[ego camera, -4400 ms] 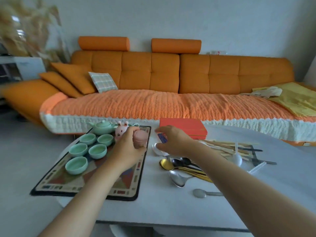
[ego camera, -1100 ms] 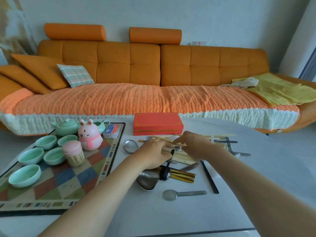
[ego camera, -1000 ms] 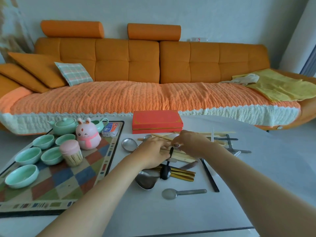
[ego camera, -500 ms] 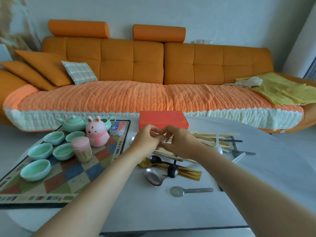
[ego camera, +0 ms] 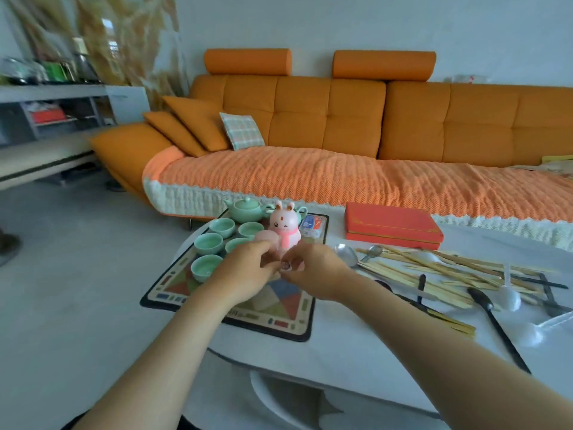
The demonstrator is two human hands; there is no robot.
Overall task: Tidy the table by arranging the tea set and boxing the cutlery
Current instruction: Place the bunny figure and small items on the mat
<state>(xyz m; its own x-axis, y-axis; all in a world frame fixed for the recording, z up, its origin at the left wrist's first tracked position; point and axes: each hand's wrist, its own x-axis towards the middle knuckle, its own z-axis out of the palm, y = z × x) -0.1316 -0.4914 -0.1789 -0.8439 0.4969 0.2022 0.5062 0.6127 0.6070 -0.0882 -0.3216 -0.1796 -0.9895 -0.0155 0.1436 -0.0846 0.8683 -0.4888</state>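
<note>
Both hands meet above the patterned mat, at the table's left end.

Right hand: thumb and fingertips pinch a small dark item, too small and blurred to identify.

Left hand: fingers curled, tips at the same item. Cannot tell whether it grips.

On the mat:
- Green teapot at the far edge, spout pointing left.
- Five green cups, mouths up, clustered near it.
- Pink rabbit figure, upright.
- Pink jar, partly hidden behind the left hand.

Red box: lid shut, contents hidden, long axis left to right, just behind the cutlery.

Wooden chopsticks: loose pile, long axes running left to right.

Black spoon: bowl away, handle towards the near right edge.

Metal spoon: at the pile's left end.
</note>
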